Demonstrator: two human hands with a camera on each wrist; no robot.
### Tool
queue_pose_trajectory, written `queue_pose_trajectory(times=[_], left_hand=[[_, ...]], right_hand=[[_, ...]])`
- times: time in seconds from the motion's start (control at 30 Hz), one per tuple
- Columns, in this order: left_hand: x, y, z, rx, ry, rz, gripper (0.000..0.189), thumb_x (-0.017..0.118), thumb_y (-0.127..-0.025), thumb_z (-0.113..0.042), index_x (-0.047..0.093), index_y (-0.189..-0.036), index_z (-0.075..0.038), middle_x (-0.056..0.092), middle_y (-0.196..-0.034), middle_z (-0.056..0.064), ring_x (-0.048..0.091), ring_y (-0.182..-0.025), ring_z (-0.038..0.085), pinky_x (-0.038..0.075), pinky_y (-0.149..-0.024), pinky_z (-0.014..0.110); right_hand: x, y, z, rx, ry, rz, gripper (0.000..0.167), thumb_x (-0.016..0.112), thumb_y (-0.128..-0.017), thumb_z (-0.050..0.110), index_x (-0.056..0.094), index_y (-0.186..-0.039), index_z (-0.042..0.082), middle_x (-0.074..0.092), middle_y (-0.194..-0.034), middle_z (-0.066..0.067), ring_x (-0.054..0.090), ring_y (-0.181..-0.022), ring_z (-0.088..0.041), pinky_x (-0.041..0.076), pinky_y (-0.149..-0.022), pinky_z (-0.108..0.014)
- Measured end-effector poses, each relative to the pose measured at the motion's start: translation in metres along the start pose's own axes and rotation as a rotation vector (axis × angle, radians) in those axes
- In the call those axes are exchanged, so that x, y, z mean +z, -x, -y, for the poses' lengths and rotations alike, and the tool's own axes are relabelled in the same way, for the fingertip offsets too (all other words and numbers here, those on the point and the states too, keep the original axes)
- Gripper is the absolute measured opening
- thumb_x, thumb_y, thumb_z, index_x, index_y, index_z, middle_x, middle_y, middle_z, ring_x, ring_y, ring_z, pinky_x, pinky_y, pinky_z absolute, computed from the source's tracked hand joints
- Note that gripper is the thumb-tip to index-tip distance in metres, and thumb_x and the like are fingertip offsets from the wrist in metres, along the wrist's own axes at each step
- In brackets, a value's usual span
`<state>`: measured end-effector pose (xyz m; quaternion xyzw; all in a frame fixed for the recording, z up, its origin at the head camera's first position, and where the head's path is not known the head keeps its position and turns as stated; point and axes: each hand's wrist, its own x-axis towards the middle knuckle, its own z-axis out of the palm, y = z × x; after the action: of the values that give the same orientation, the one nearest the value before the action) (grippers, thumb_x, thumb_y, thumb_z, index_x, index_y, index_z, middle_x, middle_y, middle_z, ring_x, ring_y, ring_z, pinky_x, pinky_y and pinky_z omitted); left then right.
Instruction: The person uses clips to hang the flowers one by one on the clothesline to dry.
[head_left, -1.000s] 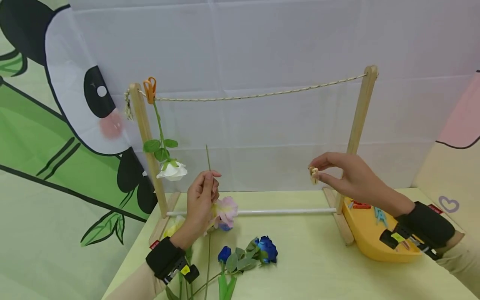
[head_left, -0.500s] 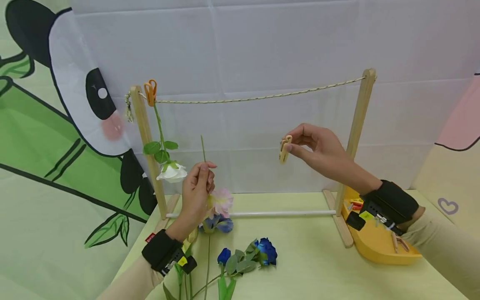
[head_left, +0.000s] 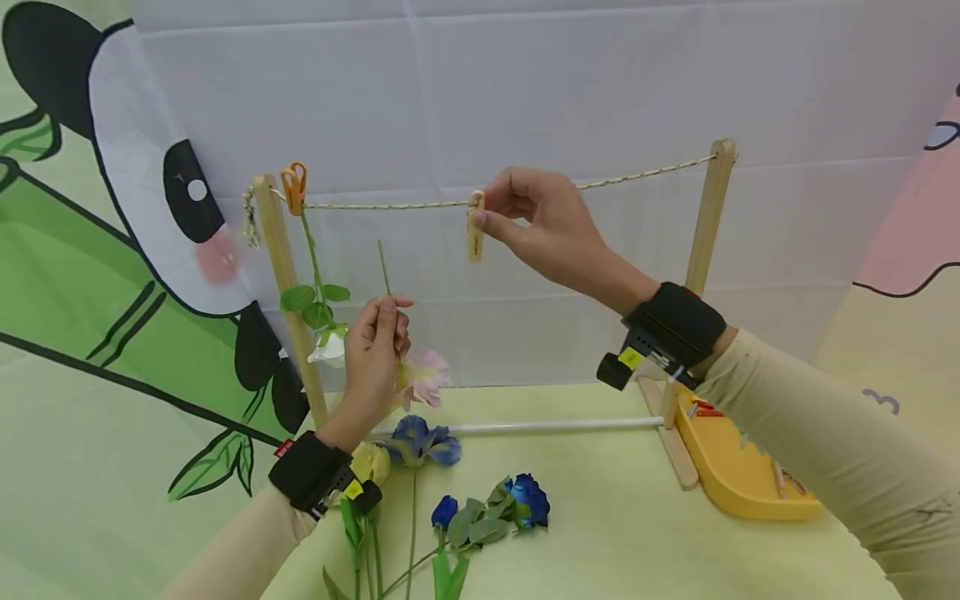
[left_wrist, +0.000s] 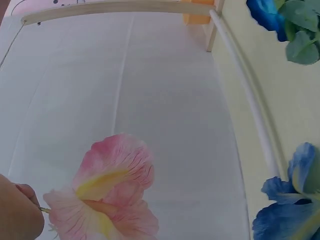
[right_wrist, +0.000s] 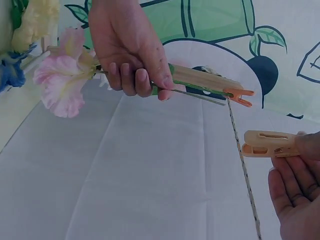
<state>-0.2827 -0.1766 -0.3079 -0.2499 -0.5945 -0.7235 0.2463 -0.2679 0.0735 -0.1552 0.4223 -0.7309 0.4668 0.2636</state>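
Observation:
My left hand (head_left: 375,342) pinches the stem of a pink flower (head_left: 426,379), whose bloom hangs down below the fist while the bare stem end points up. In the left wrist view the pink and yellow petals (left_wrist: 115,195) fill the lower part. My right hand (head_left: 543,217) holds a pale yellow clothespin (head_left: 476,237) between thumb and fingers, in front of the rope (head_left: 397,206). In the right wrist view the clothespin's tip is right by the rope; whether it grips the rope I cannot tell. An orange clothespin (head_left: 295,187) on the rope holds a white rose (head_left: 328,348) upside down.
Wooden posts (head_left: 708,221) carry the rope, with a white bar (head_left: 555,426) low between them. On the table lie a blue iris (head_left: 420,443), a yellow flower (head_left: 371,465) and blue roses (head_left: 528,500). A yellow tray (head_left: 738,483) with clothespins stands at right.
The right hand has moved left and up from near the right post, bringing the clothespin to rope height. The left hand has risen slightly and shifted left with the pink flower.

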Motion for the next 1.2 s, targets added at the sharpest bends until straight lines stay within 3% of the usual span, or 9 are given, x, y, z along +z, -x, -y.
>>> queue_pose_trajectory(times=[0.1,0.27,0.5,0.73,1.0,1.2], left_hand=[[-0.001,-0.009,-0.002,0.02,0.011,-0.01,0.033,0.043,-0.112,-0.027,0.063,-0.112,-0.001,0.046,-0.078,0.007,0.032,-0.06,0.02,0.026,-0.056,0.034],[-0.001,-0.02,-0.003,0.006,0.035,0.003,0.035,0.043,-0.111,-0.025,0.062,-0.115,0.004,0.047,-0.079,0.006,0.033,-0.06,0.019,0.032,-0.054,0.026],[-0.004,-0.033,-0.009,0.038,0.02,-0.031,0.035,0.043,-0.111,-0.023,0.061,-0.115,0.007,0.047,-0.078,0.007,0.032,-0.06,0.018,0.029,-0.054,0.027],[-0.001,-0.041,-0.004,-0.002,0.038,-0.017,0.036,0.044,-0.11,-0.026,0.061,-0.115,0.005,0.048,-0.078,0.005,0.032,-0.06,0.018,0.032,-0.053,0.024],[-0.004,-0.042,-0.002,0.003,0.023,-0.029,0.038,0.044,-0.111,-0.027,0.06,-0.115,0.008,0.047,-0.076,0.006,0.03,-0.058,0.018,0.029,-0.052,0.025],[-0.006,-0.043,-0.003,0.011,0.016,-0.039,0.037,0.042,-0.111,-0.025,0.061,-0.115,0.006,0.047,-0.077,0.007,0.032,-0.06,0.018,0.029,-0.053,0.029]], right_hand=[[0.012,-0.023,0.004,-0.014,-0.015,-0.013,0.009,0.072,-0.097,0.008,0.071,-0.103,0.001,0.071,-0.099,-0.006,0.069,-0.088,-0.015,0.054,-0.086,-0.029],[0.028,-0.055,0.006,-0.018,-0.006,-0.016,0.01,0.071,-0.098,0.007,0.07,-0.104,-0.001,0.07,-0.097,-0.008,0.067,-0.085,-0.017,0.052,-0.082,-0.027],[0.046,-0.085,0.008,0.009,0.005,-0.004,0.013,0.069,-0.099,0.009,0.07,-0.107,-0.001,0.068,-0.098,-0.009,0.063,-0.084,-0.015,0.05,-0.081,-0.024],[0.061,-0.096,-0.002,0.087,-0.043,-0.049,0.012,0.07,-0.099,0.009,0.07,-0.104,-0.002,0.068,-0.097,-0.011,0.062,-0.085,-0.018,0.049,-0.08,-0.025],[0.082,-0.097,-0.005,0.201,-0.15,-0.069,0.013,0.07,-0.099,0.01,0.07,-0.104,-0.002,0.068,-0.095,-0.009,0.062,-0.088,-0.02,0.05,-0.079,-0.025],[0.091,-0.099,-0.007,0.233,-0.187,-0.103,0.012,0.07,-0.099,0.01,0.069,-0.104,-0.001,0.067,-0.097,-0.009,0.063,-0.091,-0.02,0.051,-0.08,-0.025]])
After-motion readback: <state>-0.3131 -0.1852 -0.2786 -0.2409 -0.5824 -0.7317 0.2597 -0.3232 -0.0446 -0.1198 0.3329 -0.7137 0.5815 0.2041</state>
